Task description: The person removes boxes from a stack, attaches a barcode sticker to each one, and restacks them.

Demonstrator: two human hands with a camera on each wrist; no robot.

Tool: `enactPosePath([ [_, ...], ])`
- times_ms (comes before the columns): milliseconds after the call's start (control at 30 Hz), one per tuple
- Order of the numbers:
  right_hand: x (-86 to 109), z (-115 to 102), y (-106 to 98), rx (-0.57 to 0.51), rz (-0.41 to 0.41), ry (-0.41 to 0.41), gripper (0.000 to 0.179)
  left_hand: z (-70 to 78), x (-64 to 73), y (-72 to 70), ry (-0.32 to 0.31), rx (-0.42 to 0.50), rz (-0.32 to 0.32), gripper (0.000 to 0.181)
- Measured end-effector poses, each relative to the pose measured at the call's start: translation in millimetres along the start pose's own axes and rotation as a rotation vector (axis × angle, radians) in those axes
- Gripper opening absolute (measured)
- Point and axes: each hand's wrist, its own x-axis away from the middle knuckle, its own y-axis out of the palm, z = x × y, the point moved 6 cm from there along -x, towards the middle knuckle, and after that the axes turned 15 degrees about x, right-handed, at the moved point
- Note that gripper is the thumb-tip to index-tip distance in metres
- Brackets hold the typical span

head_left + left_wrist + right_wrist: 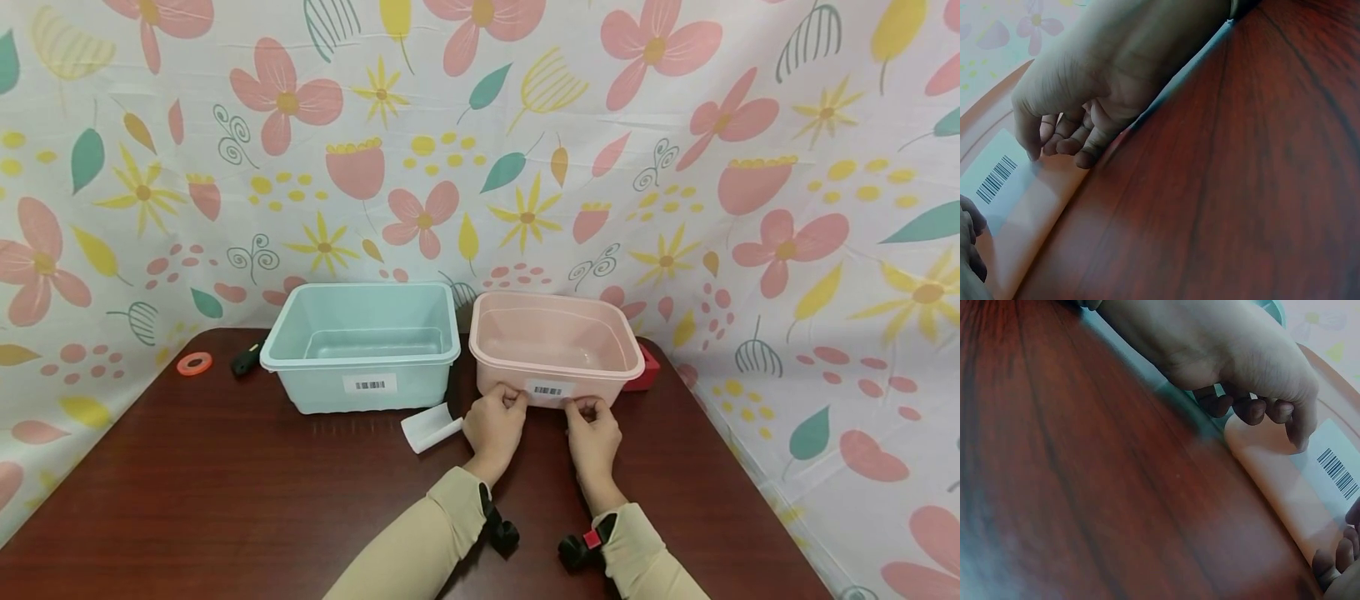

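Note:
A pink plastic bin (501, 372) stands at the back right of the table, with a white barcode label (549, 391) on its front wall. My left hand (495, 421) pinches the label's left edge, fingers bent against the wall. At the opposite edge my right hand (594, 437) pinches the label too. The left wrist view shows the right hand (1085, 94) large beside the barcode label (997, 178), with part of the left hand (969, 250) at the lower left. In the right wrist view the left hand (1247, 369) touches the label (1332, 465).
Left of the pink bin stands a light blue bin (300, 390) bearing its own barcode label (370, 383). A curled white sheet (429, 427) lies beside my left hand. An orange ring (183, 365) and a black tool (244, 361) lie far left. Behind the pink bin a red object (643, 372) shows partly.

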Motion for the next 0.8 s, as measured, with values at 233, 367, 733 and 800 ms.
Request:
enactPosePath([
  [233,0.4,0,0,-0.012,-0.019,0.005,0.015,7.6,0.4,-1.6,0.121,0.033,0.004,0.023],
  [367,2.2,2,2,-0.01,-0.042,0.007,0.015,44.2,3.2,-11.8,0.514,0.113,-0.008,0.016],
  [733,-0.2,1,2,-0.011,-0.038,0.005,0.015,92.4,-23.1,-32.3,0.697,-0.297,-0.099,0.027],
  [800,-1.3,2,2,-0.009,-0.038,0.011,0.016,87.9,-24.8,-32.5,0.664,-0.342,-0.117,0.023],
])
